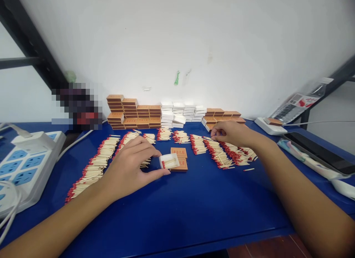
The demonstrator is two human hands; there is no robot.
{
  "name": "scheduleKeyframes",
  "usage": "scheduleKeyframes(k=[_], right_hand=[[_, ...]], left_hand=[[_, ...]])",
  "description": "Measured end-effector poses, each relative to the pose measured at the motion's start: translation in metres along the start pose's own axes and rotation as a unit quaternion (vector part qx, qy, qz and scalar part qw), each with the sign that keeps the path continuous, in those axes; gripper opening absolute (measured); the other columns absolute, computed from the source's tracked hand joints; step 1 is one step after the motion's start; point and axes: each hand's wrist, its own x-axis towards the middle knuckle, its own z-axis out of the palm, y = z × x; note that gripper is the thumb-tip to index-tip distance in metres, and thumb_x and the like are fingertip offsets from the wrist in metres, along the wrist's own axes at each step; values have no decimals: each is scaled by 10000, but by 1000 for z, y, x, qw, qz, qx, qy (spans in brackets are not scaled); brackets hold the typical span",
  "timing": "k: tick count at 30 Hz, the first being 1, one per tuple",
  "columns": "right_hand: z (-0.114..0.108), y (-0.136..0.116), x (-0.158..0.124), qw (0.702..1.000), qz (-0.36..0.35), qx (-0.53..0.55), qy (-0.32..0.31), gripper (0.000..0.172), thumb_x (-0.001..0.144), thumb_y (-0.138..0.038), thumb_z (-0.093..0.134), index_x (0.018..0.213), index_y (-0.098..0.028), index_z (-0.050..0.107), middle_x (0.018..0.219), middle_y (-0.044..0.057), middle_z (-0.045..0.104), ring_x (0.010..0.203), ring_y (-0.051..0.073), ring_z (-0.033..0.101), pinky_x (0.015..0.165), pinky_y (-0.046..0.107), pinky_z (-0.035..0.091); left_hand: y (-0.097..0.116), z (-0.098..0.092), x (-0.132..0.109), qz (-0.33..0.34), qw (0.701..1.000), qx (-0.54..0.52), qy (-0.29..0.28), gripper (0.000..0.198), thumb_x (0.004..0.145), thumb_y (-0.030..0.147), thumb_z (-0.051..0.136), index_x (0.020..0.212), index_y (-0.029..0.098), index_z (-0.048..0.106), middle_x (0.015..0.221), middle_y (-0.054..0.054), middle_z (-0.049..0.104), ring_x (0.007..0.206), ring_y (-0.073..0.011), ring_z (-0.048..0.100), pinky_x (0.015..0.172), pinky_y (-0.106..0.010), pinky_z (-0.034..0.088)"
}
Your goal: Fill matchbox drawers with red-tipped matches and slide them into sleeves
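My left hand holds a white matchbox tray between thumb and fingers, tilted so its inside shows. A few red-tipped matches lie in the tray. Just right of it, two orange matchbox sleeves rest on the table. My right hand is over the back of a pile of matches on the right, its fingers pinched together; whatever is between them is too small to make out. Another pile of matches spreads beneath and beside that hand.
Orange matchboxes and white trays are stacked against the wall. More matches lie in rows at left. A power strip stands far left; a phone and a plastic bottle are at right.
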Motion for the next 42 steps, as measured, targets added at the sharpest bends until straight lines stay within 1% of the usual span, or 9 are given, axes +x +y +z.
scheduleKeyframes(k=[12,18,22,25,27,30,34,38,42], right_hand=[[14,2,7,1000,-8,23,14,256,943,-455,635,876,-220,712,798,68,753,683,211,630,628,337,404],[13,-3,7,999,-17,28,28,272,989,-445,605,856,-217,674,824,89,750,708,224,630,652,353,411],[5,-35,-7,996,-46,44,67,262,1052,-435,568,927,-225,661,832,74,721,701,213,607,638,349,411],[4,-82,-25,984,-128,81,95,230,1082,-430,582,999,-237,676,896,53,718,745,201,620,660,333,426],[9,-112,-36,972,-190,95,102,180,1106,-360,570,1013,-237,664,958,45,719,787,189,633,686,318,439],[19,-140,-47,964,-244,70,77,129,1109,-235,567,1009,-223,647,1037,45,728,843,188,649,726,315,447],[29,-146,-49,965,-250,40,76,97,1112,-220,578,1053,-213,655,1091,59,742,861,197,671,738,323,447],[35,-147,-46,963,-254,22,87,136,1122,-253,554,1057,-219,669,1057,73,741,834,205,686,702,327,430],[36,-147,-43,960,-261,52,86,138,1113,-273,576,1020,-227,666,1040,64,747,831,202,677,700,330,424]], left_hand=[[1,0,-1,4,1000,-5,4,306,899,401,905,1020,180,732,912,-18,759,919,-213,623,878,-370,516],[0,0,-1,18,1000,-13,12,315,903,407,900,1045,180,733,917,-23,760,914,-216,630,887,-377,524],[1,0,-1,23,1000,-5,17,309,913,414,891,1057,186,740,897,-27,748,897,-219,625,879,-386,525],[2,1,0,27,999,4,24,318,916,420,887,1061,177,741,890,-32,747,895,-223,630,867,-386,530],[3,1,1,30,999,9,25,322,915,423,886,1058,175,739,891,-36,752,887,-225,633,856,-386,533],[5,2,1,32,999,12,26,319,914,427,885,1054,181,738,893,-39,761,881,-229,635,845,-388,534],[7,4,1,36,999,1,31,322,919,420,881,1064,174,735,926,-46,769,904,-230,640,863,-393,545],[8,4,1,34,999,-9,20,320,921,409,882,1070,171,729,964,-53,773,931,-225,639,882,-388,551],[9,3,2,38,999,-14,15,319,925,415,876,1068,168,734,940,-49,766,914,-219,633,868,-383,552]])
